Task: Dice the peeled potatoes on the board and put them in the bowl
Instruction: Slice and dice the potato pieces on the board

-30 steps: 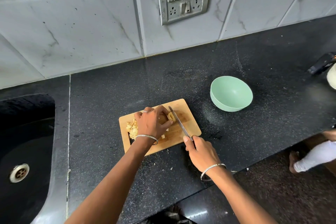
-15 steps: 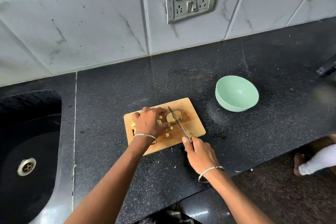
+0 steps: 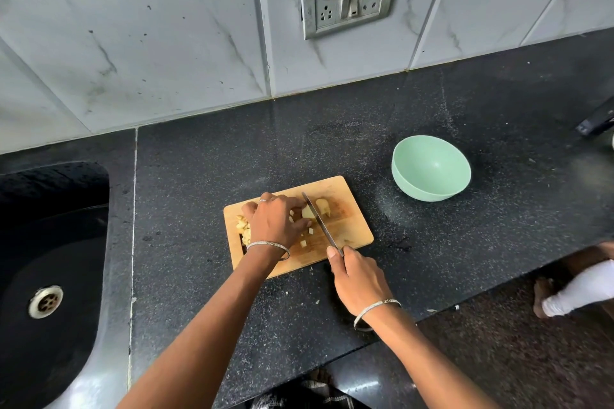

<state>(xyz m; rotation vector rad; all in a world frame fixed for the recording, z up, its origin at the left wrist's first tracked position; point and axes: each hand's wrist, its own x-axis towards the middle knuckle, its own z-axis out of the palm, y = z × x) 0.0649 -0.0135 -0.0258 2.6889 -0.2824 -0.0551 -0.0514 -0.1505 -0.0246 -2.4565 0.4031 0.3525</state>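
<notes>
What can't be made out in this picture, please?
Head view: potato mostly covered by the left hand.
Head view: knife handle hidden inside the right hand.
Head view: dice pile partly behind the left hand.
Head view: black object cut off by the right edge.

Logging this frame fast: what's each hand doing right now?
Left hand: holding the potato on the board.
Right hand: closed around the knife handle.
</notes>
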